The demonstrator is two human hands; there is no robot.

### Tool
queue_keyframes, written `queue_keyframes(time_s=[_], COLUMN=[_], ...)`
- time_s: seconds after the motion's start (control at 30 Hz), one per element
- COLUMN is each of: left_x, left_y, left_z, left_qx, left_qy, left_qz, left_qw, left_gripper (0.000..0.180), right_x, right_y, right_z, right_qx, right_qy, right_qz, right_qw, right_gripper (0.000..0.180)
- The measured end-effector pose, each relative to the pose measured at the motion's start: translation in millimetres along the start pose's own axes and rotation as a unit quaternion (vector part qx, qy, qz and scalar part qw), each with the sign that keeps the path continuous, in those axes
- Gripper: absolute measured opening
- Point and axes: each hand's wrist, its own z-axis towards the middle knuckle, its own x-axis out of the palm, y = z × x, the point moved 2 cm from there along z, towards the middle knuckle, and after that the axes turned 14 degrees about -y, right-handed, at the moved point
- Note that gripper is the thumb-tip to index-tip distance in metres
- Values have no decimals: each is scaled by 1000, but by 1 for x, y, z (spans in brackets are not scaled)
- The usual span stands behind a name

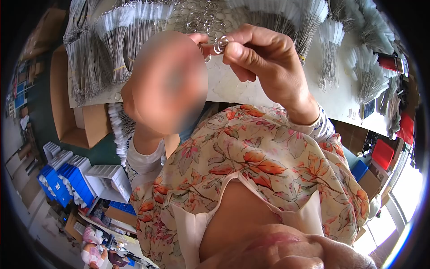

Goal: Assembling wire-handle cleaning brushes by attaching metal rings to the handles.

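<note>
My right hand [264, 54] is raised above the table, its thumb and forefinger pinching a few small metal rings [221, 44]. Facing it on the left is my left hand [166, 83], most of it covered by a blurred patch. Its showing fingertips are bent in close to the rings, and a bit of shiny wire shows beside them. What those fingers grip is hidden. Beyond both hands a heap of loose metal rings [204, 20] lies on the pale table [251, 92].
Bundles of wire-handled brushes with whitish bristles [115, 40] lie at the table's left, with more bundles [331, 36] at the right. A cardboard box [74, 103] stands left of the table. Blue bins [56, 184] are lower left, a red bin [383, 154] right.
</note>
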Motion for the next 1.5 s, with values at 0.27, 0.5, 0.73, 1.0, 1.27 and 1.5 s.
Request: queue_keyframes(time_s=[0.27,0.5,0.73,1.0,1.27,1.5], left_x=[2,2,0,3,-1,-1], left_y=[7,0,7,4,13,10], left_z=[4,14,9,4,5,5], left_qx=[90,51,85,129,130,114], left_qy=[-6,34,28,29,2,6], left_qz=[63,79,88,152,113,114], left_qw=[994,995,992,979,985,987], left_gripper=[31,29,29,29,32,33], right_x=[5,2,2,8,4,7], right_y=[-6,-8,-11,-12,-16,-17], right_z=[2,9,9,7,6,4], right_qx=[93,128,98,-279,54,41], right_qy=[10,12,-4,-107,23,14], right_qz=[59,84,96,-208,37,7], right_qw=[994,988,991,931,998,999], right_gripper=[19,20,18,7,21,18])
